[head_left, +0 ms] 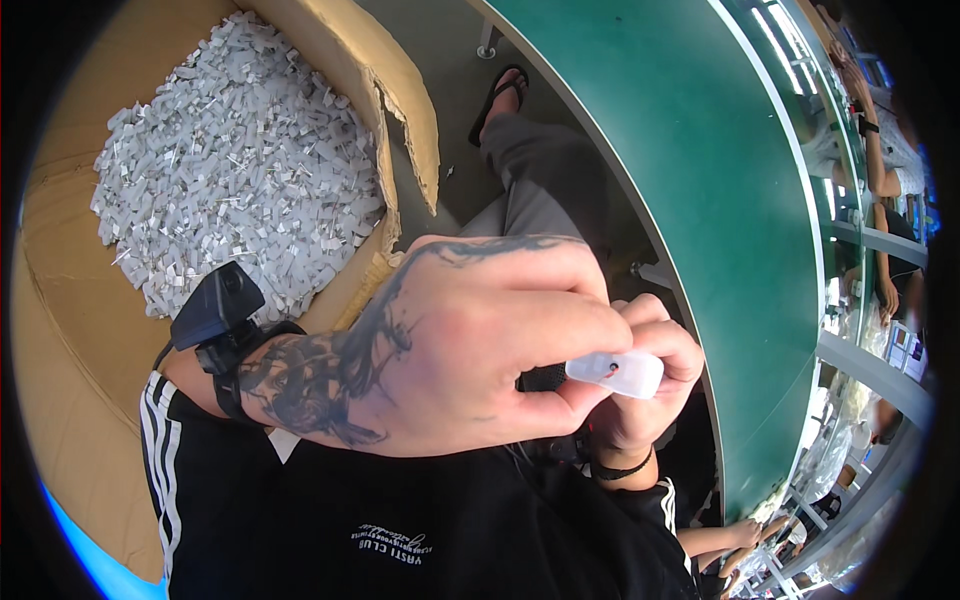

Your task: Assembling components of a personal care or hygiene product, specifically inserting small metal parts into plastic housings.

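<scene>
A small translucent white plastic piece (638, 374) is held between both hands in front of my chest. A tiny dark and reddish spot shows in its face, too small to make out. My left hand (490, 345), with a tattooed wrist, pinches the piece's left end between thumb and index finger. Behind it, my right hand (672, 365) curls its fingers round the right end; my left hand partly hides them. A black device (222, 310) is strapped to my left wrist, and a thin dark band (622, 468) circles the right one.
To my left stands a large open cardboard box (75, 230) with a torn edge, holding a heap of small white plastic pieces (240, 165). A green-topped table (720, 190) curves along my right. Other people's arms (878, 170) and clear bags (828, 455) show beyond it.
</scene>
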### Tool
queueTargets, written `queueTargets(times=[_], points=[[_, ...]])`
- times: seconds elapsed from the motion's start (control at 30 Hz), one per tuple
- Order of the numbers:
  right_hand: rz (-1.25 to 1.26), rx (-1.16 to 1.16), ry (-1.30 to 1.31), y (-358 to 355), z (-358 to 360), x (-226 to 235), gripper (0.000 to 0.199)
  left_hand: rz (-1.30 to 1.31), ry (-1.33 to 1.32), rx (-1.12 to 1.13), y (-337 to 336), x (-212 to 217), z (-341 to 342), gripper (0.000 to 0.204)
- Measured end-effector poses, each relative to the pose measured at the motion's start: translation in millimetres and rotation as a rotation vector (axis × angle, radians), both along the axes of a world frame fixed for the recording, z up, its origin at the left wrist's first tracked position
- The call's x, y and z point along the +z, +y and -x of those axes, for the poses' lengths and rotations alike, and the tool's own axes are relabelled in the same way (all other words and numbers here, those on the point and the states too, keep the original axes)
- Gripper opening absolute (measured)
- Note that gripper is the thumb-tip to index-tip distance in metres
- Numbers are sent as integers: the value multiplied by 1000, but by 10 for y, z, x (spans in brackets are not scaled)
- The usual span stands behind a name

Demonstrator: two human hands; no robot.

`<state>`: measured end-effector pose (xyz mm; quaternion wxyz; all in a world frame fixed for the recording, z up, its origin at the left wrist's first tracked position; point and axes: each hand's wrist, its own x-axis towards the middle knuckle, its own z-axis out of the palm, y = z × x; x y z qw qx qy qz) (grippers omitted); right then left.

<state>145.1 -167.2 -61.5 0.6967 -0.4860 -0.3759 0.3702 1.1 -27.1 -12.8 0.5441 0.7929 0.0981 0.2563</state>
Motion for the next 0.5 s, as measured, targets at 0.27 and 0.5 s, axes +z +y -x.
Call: queueTargets(times=[0.27, 0.5], points=[[70, -141, 37, 44, -30, 158, 30, -139, -50, 88, 283, 134, 191, 34], [137, -340, 86, -709, -2434, 329, 39, -335, 842, 575, 2098, -316, 1921, 14]])
